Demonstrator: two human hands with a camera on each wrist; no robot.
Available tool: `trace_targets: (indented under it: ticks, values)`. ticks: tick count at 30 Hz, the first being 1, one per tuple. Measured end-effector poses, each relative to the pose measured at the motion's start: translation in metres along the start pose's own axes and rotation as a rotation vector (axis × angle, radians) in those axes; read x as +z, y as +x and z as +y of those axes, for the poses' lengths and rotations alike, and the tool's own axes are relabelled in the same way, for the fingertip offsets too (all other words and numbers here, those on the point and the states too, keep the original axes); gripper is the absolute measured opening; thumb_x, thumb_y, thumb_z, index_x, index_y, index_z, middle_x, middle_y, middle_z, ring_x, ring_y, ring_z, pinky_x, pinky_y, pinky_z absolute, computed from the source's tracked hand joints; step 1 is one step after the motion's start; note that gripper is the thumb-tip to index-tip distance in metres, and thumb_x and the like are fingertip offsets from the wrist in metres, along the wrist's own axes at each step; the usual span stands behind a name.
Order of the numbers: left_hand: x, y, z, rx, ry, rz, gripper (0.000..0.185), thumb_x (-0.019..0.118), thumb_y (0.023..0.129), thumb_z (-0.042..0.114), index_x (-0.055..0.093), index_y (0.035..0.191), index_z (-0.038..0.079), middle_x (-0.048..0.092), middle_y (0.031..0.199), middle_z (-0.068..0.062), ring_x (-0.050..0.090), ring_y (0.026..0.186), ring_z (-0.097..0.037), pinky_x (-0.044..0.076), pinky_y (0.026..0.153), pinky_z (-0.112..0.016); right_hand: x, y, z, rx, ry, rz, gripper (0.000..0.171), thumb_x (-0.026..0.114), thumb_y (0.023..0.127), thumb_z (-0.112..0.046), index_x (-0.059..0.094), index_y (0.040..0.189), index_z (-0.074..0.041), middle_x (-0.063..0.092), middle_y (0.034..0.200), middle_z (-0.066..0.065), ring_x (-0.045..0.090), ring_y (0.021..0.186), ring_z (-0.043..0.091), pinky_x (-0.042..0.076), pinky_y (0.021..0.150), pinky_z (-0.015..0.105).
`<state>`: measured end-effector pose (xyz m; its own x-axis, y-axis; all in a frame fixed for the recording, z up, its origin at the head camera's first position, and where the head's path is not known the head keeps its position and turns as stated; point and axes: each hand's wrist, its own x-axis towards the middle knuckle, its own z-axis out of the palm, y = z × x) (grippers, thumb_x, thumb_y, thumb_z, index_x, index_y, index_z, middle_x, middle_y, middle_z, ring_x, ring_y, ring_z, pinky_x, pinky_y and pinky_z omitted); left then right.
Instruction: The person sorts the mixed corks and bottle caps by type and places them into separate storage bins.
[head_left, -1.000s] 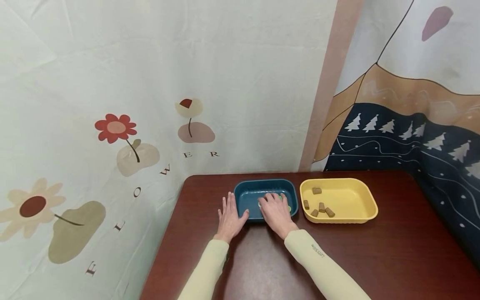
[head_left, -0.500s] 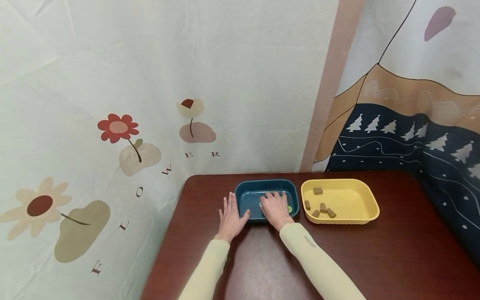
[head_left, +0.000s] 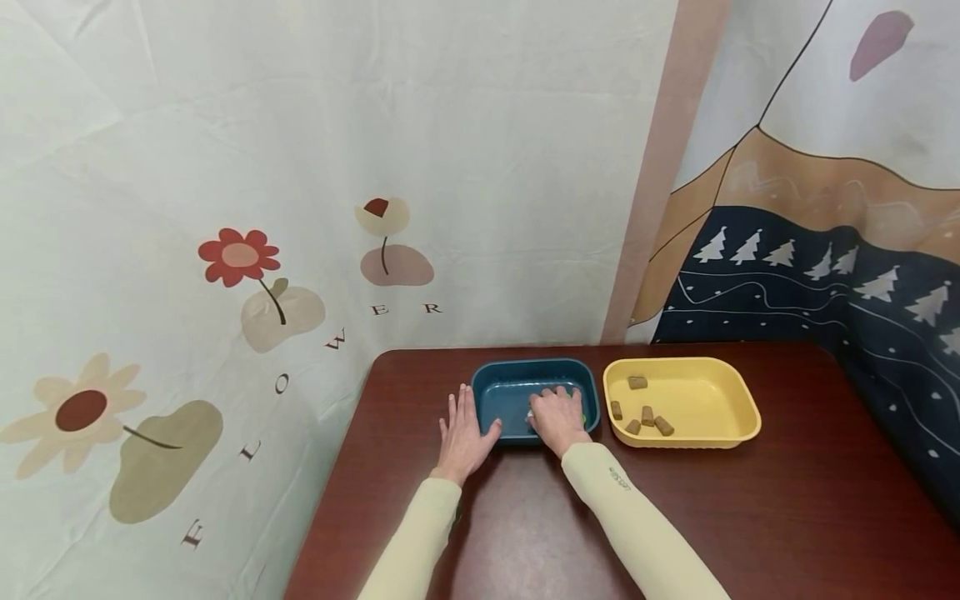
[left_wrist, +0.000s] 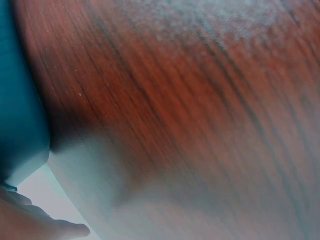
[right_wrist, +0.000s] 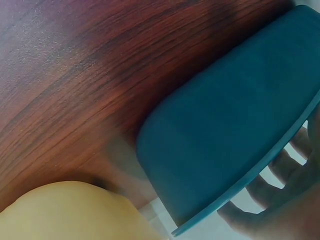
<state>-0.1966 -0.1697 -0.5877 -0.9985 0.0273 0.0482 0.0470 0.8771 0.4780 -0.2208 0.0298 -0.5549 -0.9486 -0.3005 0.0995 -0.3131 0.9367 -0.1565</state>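
Observation:
My left hand (head_left: 462, 442) lies along the left side of a dark blue plastic tray (head_left: 495, 372), fingers straight and thumb at its front rim. Over the right half of that tray, my right hand (head_left: 558, 419) reaches in with bent fingers. Small green pieces (head_left: 584, 419) and a whitish bit (head_left: 529, 415) peek out around the right fingers; the palm covers the rest. Spread fingers (right_wrist: 282, 165) hang behind the tray's rim in the right wrist view, and I cannot tell what they pinch. The left wrist view catches only part of the left hand (left_wrist: 35, 220) beside the tray.
To the right, close beside the blue tray, stands a yellow tray (head_left: 716, 408) with several brown cork-like pieces (head_left: 647, 415) on its left side. Both sit near the back edge of a reddish-brown wooden table (head_left: 517, 533). A printed cloth (head_left: 495, 208) hangs behind.
My right hand has shifted slightly right inside the blue tray, now covering more of the green pieces. The left hand stays at the tray's left side.

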Motion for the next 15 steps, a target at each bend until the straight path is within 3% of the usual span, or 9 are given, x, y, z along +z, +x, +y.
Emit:
trace_targets:
  ticks: [10, 15]
  values:
    - [0.005, 0.0, -0.001, 0.014, 0.023, 0.023, 0.093, 0.059, 0.098, 0.052, 0.018, 0.164, 0.0, 0.016, 0.172, -0.016, 0.012, 0.157, -0.042, 0.02, 0.115, -0.074, 0.001, -0.015, 0.014, -0.019, 0.049, 0.143, 0.038, 0.073, 0.097, -0.041, 0.074, 0.124, -0.015, 0.069, 0.124, 0.012, 0.057, 0.127, 0.038, 0.041, 0.106, 0.065]
    - [0.005, 0.002, -0.002, 0.006, 0.024, 0.016, 0.095, 0.058, 0.098, 0.053, 0.015, 0.165, 0.003, 0.012, 0.173, -0.013, 0.009, 0.158, -0.041, 0.018, 0.116, -0.073, -0.005, -0.025, 0.022, -0.003, 0.117, 0.173, 0.043, 0.068, 0.1, -0.04, 0.069, 0.133, -0.013, 0.066, 0.134, 0.013, 0.051, 0.135, 0.04, 0.038, 0.109, 0.065]
